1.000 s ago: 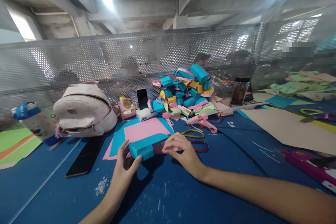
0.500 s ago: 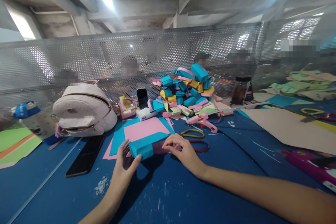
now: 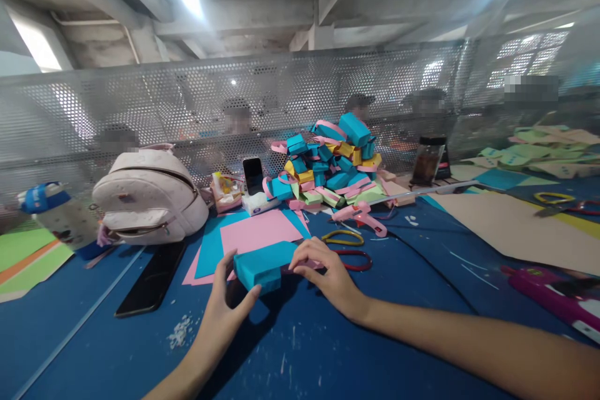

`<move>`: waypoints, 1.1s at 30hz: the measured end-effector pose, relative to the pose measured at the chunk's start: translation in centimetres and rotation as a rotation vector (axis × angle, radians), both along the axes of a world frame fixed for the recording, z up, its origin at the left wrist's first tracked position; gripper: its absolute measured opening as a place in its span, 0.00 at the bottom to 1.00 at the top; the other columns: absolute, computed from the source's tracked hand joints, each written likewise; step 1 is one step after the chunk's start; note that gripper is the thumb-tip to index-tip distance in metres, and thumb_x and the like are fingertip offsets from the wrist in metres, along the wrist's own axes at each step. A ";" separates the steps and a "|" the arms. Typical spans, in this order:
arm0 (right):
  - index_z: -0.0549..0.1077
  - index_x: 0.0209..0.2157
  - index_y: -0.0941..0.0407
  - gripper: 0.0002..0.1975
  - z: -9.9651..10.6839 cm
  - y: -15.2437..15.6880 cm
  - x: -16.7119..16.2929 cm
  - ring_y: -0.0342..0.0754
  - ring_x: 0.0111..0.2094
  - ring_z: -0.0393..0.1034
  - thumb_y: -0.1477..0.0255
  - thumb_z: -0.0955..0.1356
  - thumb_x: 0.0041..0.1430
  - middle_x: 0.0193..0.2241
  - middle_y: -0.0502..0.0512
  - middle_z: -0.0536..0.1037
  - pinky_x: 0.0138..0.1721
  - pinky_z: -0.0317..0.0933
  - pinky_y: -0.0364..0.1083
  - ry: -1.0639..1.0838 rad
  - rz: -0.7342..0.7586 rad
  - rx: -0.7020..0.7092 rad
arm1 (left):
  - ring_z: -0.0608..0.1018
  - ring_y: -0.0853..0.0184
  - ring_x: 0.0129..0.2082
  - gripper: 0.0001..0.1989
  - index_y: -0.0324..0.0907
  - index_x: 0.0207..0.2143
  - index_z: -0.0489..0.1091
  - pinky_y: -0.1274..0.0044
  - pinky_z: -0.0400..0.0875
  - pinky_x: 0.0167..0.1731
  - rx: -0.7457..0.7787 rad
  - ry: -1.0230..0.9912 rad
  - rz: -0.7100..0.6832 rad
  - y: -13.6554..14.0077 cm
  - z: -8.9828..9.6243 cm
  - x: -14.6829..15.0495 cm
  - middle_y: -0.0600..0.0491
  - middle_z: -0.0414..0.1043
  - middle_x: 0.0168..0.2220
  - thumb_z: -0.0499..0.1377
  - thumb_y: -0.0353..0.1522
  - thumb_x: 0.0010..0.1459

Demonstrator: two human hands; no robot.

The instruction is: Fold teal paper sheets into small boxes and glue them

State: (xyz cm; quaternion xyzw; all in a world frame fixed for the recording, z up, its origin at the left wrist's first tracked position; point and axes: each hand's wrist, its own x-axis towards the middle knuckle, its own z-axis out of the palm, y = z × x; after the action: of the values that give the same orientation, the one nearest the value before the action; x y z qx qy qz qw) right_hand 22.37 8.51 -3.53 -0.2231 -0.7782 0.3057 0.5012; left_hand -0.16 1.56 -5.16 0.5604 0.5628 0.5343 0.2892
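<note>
A small box folded from blue paper [image 3: 262,267] is held between my hands, just above the dark blue table. My left hand [image 3: 229,294] grips its left end, thumb at the front lower edge and fingers behind. At the right end, my right hand [image 3: 325,272] has its fingertips and thumb closed on the box's edge; the fingers hide that end. Behind the box lie stacked pink paper [image 3: 257,228] and blue paper sheets [image 3: 209,253]. Scissors with a yellow handle [image 3: 344,237] and a red handle [image 3: 359,260] lie right beside my right hand.
A pile of paper boxes and strips [image 3: 328,165] stands at the back, with a pink glue gun [image 3: 360,217] before it. At left are a backpack [image 3: 150,200], a black phone [image 3: 152,281] and a bottle [image 3: 65,219]. A magenta tool [image 3: 548,294] lies at right.
The blue box has turned and shifted slightly right, showing more of its top. My left hand has moved a little right with it; my right hand stays nearly in place.
</note>
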 end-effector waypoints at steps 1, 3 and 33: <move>0.77 0.35 0.51 0.12 0.0 0.0 0.1 0.50 0.40 0.67 0.60 0.66 0.64 0.34 0.52 0.75 0.46 0.57 0.50 -0.008 0.011 0.012 | 0.57 0.53 0.66 0.35 0.50 0.61 0.53 0.61 0.60 0.62 -0.002 0.018 -0.008 -0.1 0.1 0.1 0.45 0.54 0.65 0.63 0.44 0.55; 0.78 0.40 0.49 0.10 -0.1 -0.1 0.1 0.50 0.43 0.67 0.61 0.67 0.64 0.37 0.52 0.75 0.48 0.57 0.50 -0.028 0.027 0.036 | 0.57 0.53 0.67 0.35 0.49 0.61 0.53 0.61 0.59 0.62 -0.004 0.056 -0.015 -0.3 0.3 0.3 0.45 0.54 0.65 0.62 0.44 0.55; 0.65 0.30 0.54 0.14 -0.3 -0.4 -0.1 0.47 0.34 0.60 0.60 0.67 0.64 0.31 0.50 0.66 0.35 0.56 0.45 0.020 0.047 -0.012 | 0.56 0.53 0.66 0.35 0.47 0.62 0.50 0.60 0.57 0.63 -0.010 0.200 -0.038 -0.8 0.8 0.7 0.43 0.52 0.65 0.59 0.46 0.57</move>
State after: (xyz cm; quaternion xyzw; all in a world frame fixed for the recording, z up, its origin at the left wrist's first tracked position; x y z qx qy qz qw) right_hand 22.30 8.16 -3.78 -0.2048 -0.7764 0.3245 0.5000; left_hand 0.54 0.75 -4.31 0.6201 0.5807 0.4673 0.2446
